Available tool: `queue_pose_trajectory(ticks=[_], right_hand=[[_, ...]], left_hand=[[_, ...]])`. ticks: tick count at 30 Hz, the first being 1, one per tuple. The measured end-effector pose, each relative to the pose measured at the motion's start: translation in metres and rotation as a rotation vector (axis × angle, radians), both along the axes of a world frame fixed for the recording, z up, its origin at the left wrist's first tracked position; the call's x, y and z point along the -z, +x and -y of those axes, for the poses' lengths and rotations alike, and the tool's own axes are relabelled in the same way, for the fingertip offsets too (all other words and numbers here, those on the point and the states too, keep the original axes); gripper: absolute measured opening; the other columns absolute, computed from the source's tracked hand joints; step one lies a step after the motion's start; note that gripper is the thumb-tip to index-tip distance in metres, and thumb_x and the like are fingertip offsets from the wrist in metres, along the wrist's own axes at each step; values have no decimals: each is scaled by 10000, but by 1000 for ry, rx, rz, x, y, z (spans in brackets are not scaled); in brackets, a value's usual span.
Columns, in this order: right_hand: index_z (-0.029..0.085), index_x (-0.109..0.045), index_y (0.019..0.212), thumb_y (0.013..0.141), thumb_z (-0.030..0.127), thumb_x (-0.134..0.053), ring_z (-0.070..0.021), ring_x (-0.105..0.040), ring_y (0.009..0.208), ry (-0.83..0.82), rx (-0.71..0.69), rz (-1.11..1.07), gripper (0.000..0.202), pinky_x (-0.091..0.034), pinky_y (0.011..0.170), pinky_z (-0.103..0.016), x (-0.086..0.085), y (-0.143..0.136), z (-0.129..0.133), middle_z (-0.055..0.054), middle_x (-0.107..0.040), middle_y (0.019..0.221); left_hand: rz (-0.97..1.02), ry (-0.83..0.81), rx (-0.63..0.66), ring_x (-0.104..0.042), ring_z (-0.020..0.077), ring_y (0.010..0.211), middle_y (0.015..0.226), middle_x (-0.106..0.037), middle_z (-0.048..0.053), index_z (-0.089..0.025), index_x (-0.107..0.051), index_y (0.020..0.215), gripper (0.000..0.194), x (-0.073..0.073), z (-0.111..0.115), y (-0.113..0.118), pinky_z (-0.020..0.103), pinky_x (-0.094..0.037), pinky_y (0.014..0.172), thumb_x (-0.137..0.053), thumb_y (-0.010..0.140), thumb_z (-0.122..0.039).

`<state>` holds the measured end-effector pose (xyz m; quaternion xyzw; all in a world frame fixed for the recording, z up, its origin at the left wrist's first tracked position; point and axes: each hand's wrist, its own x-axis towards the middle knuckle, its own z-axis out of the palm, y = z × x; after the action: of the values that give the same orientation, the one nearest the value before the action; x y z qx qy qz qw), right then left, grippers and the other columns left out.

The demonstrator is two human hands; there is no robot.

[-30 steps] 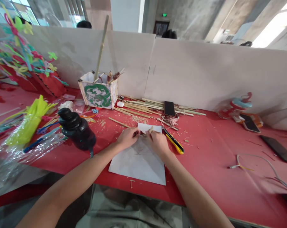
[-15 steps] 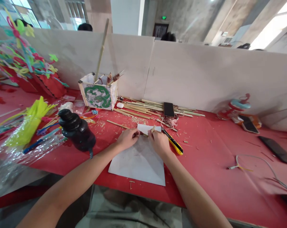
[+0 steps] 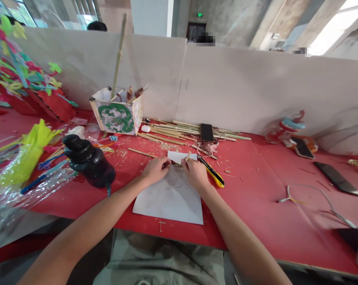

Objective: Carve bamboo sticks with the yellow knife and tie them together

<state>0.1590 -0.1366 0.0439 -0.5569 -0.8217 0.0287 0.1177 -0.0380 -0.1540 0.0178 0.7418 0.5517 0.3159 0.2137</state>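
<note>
Over a sheet of white paper [image 3: 169,202] my two hands are close together with fingers pinched. My left hand [image 3: 155,170] is closed on one end of a thin piece with a dark brown part [image 3: 175,163], which spans the small gap between the hands. Its kind is too small to make out. In my right hand [image 3: 196,171] is a short pale bamboo stick [image 3: 188,156], whose end sticks up past the fingers. The fingertips hide much of both pieces. A yellow and black utility knife [image 3: 213,173] lies just right of my right hand.
Bamboo strips [image 3: 167,132], a black phone [image 3: 207,132] and tangled cord [image 3: 210,148] lie behind the paper. A dragon-pictured box [image 3: 116,118] holds sticks. A black bottle [image 3: 88,162] stands left of my forearm. At right are another phone [image 3: 336,178] and a cable [image 3: 312,189].
The head view has turned slightly, so the scene sits a little further left and higher. My hands keep nearly the same pinched pose over the paper.
</note>
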Motion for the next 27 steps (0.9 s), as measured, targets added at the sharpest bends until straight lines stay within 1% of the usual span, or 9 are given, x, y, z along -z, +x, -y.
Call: queue_pose_trajectory(ticks=[6,8,11,14,16,18,20,24,27], right_hand=[[189,-707,1045,1083,403,-362,-173,-699,866,-46,-356,-53,408,-360,678,-250,-2,-16,20,-94,-765,1024],[184,-710,1018,1077,410,-380,-176,-699,832,-64,-278,-43,405,-358,665,-255,-2,-14,16,-91,-766,986],[164,-708,950,1070,395,-389,-191,-698,775,-47,-30,-3,411,-349,639,-268,-3,-3,3,-105,-767,928],[162,-702,963,1073,378,-377,-199,-701,792,-3,16,5,405,-348,645,-271,-3,0,1,-109,-766,943],[173,-700,990,1077,387,-374,-192,-702,818,-9,-121,-16,400,-352,655,-268,-2,-6,9,-95,-764,974],[192,-699,1031,1081,389,-375,-186,-701,914,-25,-331,-49,382,-365,693,-257,-2,-14,18,-84,-761,1045],[197,-700,1033,1083,395,-375,-187,-697,948,-44,-402,-66,385,-366,707,-255,-1,-17,21,-83,-761,1065],[166,-710,946,1072,436,-374,-205,-694,775,-39,-56,-40,449,-329,631,-284,1,-7,6,-102,-769,920],[168,-714,942,1071,431,-371,-205,-692,761,-27,30,-18,451,-325,624,-285,1,-1,2,-101,-769,910]], left_hand=[[15,-5,19,-591,147,689,775,-683,-11,-210,-677,906,108,3,-1,-3,252,-376,630,-573,874,-214],[14,-5,13,-590,145,687,782,-688,-9,-210,-674,900,102,2,0,-3,249,-379,631,-573,882,-218],[2,2,-4,-602,146,703,815,-708,3,-208,-673,901,103,0,1,-1,245,-400,655,-570,898,-218],[-14,1,-6,-608,147,712,831,-713,9,-206,-672,901,106,0,1,0,246,-409,668,-566,899,-213],[-20,-13,-6,-609,150,713,825,-709,5,-210,-675,903,109,0,1,-1,248,-407,665,-567,888,-209],[-15,-30,6,-616,153,722,821,-706,-2,-213,-677,915,119,1,1,-2,250,-403,661,-582,850,-181],[-13,-28,18,-615,155,720,816,-704,-4,-209,-674,918,133,1,1,-3,251,-393,644,-607,812,-166],[-31,11,11,-603,151,709,812,-708,8,-201,-676,901,110,2,-1,-2,255,-396,661,-569,892,-226],[-19,24,17,-610,145,726,837,-717,10,-199,-671,898,109,3,-2,-1,248,-397,669,-564,902,-218]])
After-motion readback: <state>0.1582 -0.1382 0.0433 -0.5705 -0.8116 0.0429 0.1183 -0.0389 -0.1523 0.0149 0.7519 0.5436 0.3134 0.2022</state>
